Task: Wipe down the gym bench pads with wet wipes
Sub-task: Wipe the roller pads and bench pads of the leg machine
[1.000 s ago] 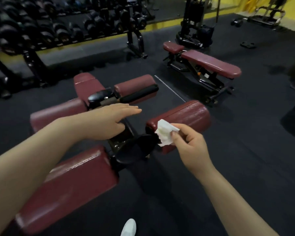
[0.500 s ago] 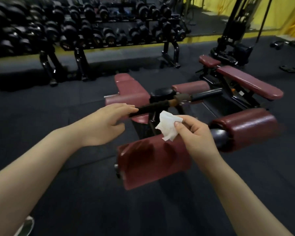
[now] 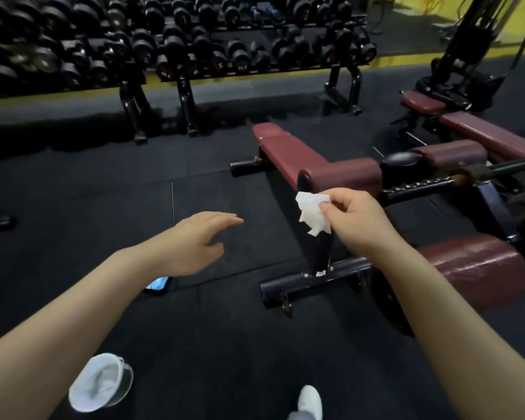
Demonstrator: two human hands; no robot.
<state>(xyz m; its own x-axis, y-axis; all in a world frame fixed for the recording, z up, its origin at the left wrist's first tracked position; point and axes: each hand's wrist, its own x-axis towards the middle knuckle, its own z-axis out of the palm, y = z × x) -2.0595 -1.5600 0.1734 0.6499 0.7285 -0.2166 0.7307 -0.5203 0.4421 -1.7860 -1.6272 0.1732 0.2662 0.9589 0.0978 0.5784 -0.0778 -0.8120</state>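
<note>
A crumpled white wet wipe (image 3: 312, 214) is pinched in the right hand (image 3: 350, 219), in the air near the maroon roller pad (image 3: 344, 175) of the bench (image 3: 288, 150). The left hand (image 3: 191, 241) hovers over the black floor (image 3: 73, 207), fingers straight and together. A phone (image 3: 157, 283) lies beneath it; a dumbbell rack (image 3: 194, 56) stands behind.

The gym is dim, its black floor (image 3: 225, 344) swallowing detail. Light falls from above, leaving soft glare on the dumbbells (image 3: 240, 56) and a broad shadow under their rack (image 3: 182, 98). Wide-angle distortion bends the edges; the roller pad (image 3: 482, 268) at right is smeared with blur.
</note>
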